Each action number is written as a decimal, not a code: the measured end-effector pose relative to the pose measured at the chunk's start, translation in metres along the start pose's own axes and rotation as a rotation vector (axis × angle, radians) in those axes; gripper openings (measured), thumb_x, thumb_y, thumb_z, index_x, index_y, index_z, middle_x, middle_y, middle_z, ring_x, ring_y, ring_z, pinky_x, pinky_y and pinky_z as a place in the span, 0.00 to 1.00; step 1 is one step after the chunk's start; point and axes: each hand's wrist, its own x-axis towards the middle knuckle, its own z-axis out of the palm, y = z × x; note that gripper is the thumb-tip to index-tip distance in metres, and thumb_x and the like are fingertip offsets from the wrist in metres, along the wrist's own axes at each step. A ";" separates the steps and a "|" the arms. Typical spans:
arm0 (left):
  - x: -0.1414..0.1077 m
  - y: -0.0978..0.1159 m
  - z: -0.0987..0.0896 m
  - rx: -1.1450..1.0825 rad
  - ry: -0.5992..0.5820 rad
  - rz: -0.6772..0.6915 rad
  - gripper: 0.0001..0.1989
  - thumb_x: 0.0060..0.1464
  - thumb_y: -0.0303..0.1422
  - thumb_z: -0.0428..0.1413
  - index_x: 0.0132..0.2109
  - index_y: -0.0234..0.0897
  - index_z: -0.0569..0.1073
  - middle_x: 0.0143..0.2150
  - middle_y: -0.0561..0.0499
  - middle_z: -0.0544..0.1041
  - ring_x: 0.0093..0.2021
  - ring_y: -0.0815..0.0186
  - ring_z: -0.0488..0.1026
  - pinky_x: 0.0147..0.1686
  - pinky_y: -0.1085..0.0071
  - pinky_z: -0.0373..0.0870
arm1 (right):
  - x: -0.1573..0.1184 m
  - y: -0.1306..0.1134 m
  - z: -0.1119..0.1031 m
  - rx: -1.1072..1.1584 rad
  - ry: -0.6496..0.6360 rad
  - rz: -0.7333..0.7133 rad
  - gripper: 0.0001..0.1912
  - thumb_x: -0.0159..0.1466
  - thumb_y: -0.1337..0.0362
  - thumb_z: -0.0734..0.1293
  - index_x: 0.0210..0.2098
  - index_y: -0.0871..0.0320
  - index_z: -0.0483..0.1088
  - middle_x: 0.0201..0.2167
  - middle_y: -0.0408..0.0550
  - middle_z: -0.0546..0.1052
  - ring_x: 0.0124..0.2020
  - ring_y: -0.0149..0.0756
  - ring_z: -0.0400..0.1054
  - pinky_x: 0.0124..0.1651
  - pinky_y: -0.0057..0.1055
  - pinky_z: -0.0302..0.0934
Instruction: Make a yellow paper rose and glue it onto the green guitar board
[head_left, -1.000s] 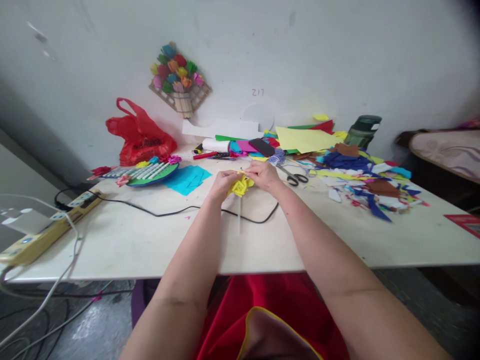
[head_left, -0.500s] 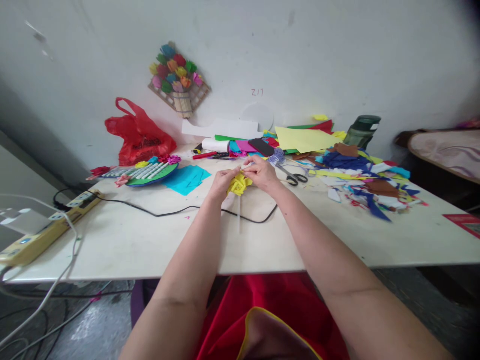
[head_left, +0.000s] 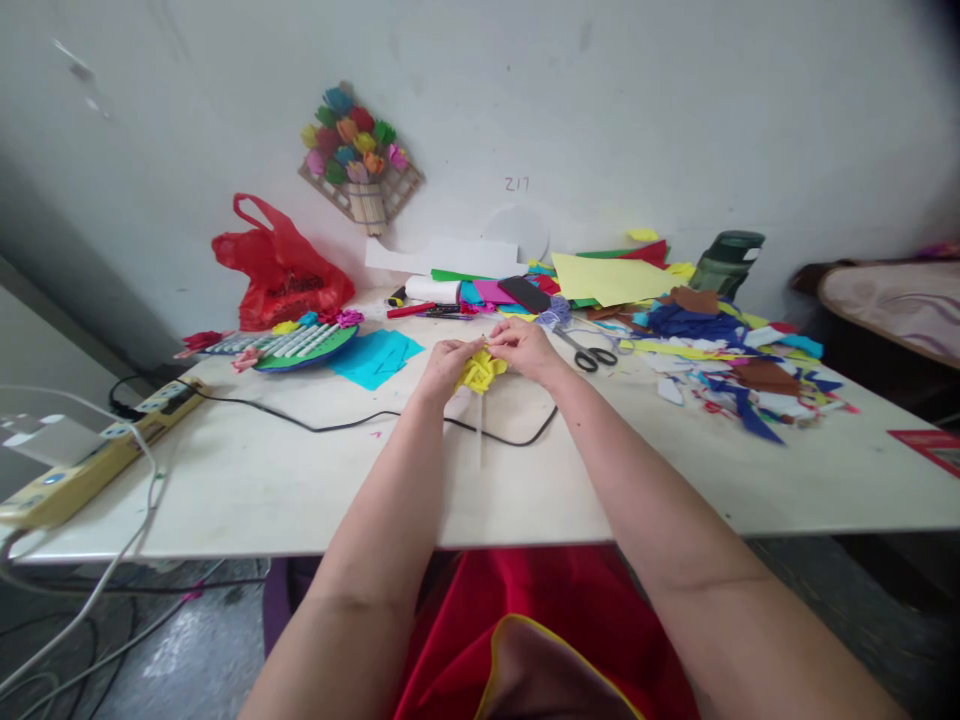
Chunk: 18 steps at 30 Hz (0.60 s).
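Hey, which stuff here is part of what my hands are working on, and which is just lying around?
In hand:
- yellow flower-like piece, between your left hand and right hand
- pale thin strip below it, probably

Apparently just lying about:
- scissors, untouched
- blue sheets
- red bag
- green bottle

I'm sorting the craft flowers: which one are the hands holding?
The yellow flower pinched between the left hand and right hand; the other flowers are in the wall bouquet or around the green board, out of the fingers.
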 end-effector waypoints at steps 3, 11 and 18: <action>0.000 0.000 0.000 -0.003 -0.012 0.005 0.19 0.36 0.44 0.65 0.21 0.32 0.70 0.16 0.52 0.68 0.18 0.71 0.65 0.19 0.74 0.59 | -0.001 -0.004 -0.004 -0.006 -0.045 -0.020 0.10 0.55 0.66 0.65 0.20 0.59 0.74 0.32 0.48 0.73 0.34 0.33 0.67 0.38 0.32 0.62; -0.001 0.002 -0.001 -0.018 -0.031 0.018 0.17 0.36 0.44 0.64 0.23 0.32 0.72 0.18 0.51 0.71 0.21 0.68 0.68 0.22 0.73 0.61 | -0.001 0.000 -0.008 -0.126 -0.103 -0.049 0.09 0.56 0.67 0.64 0.23 0.59 0.74 0.30 0.47 0.74 0.34 0.33 0.67 0.38 0.30 0.61; 0.001 -0.001 -0.004 -0.034 -0.023 0.021 0.17 0.36 0.42 0.64 0.21 0.33 0.70 0.17 0.53 0.69 0.19 0.72 0.64 0.21 0.74 0.58 | -0.001 0.003 -0.010 -0.253 -0.167 -0.024 0.10 0.59 0.64 0.64 0.25 0.58 0.75 0.30 0.47 0.76 0.35 0.34 0.67 0.40 0.31 0.61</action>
